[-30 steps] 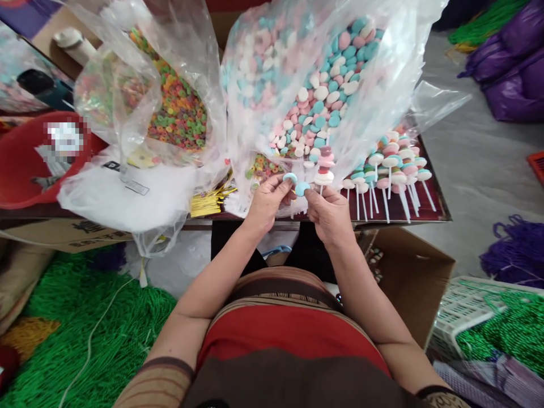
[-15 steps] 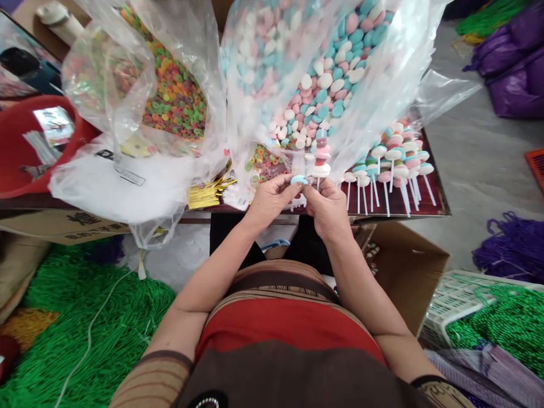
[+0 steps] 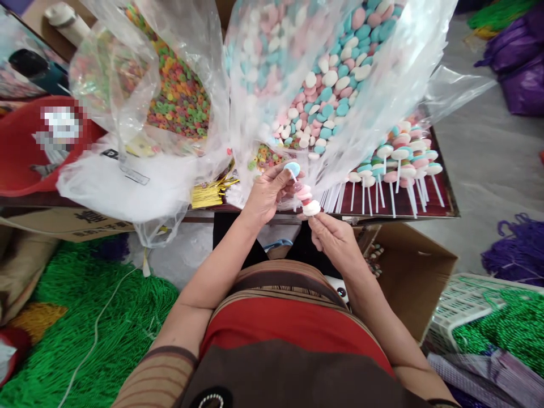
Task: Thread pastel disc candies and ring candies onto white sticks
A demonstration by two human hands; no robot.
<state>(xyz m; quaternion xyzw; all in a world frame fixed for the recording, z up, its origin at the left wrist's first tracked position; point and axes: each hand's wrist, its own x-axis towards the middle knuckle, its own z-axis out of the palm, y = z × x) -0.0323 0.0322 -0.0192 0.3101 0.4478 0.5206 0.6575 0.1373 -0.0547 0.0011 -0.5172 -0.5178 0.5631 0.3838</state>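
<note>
The left hand [image 3: 266,195] pinches a blue sweet [image 3: 292,168] at the top of a stick [image 3: 293,177], and the right hand [image 3: 334,235] grips the stick low down, under a white sweet [image 3: 311,209]. Pink sweets [image 3: 303,192] sit above the white one, so this stick looks nearly full; the blue one is not down on them yet. Nearby lie white sticks [image 3: 334,198]. On the bench [image 3: 449,209], many filled sticks [image 3: 402,154] look done. Lots of loose sweets [image 3: 327,109] are left in the bag [image 3: 406,62]

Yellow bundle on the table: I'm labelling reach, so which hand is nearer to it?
Left. The left hand is to the yellow bundle's right; the right hand is farther right and lower in view.
</note>
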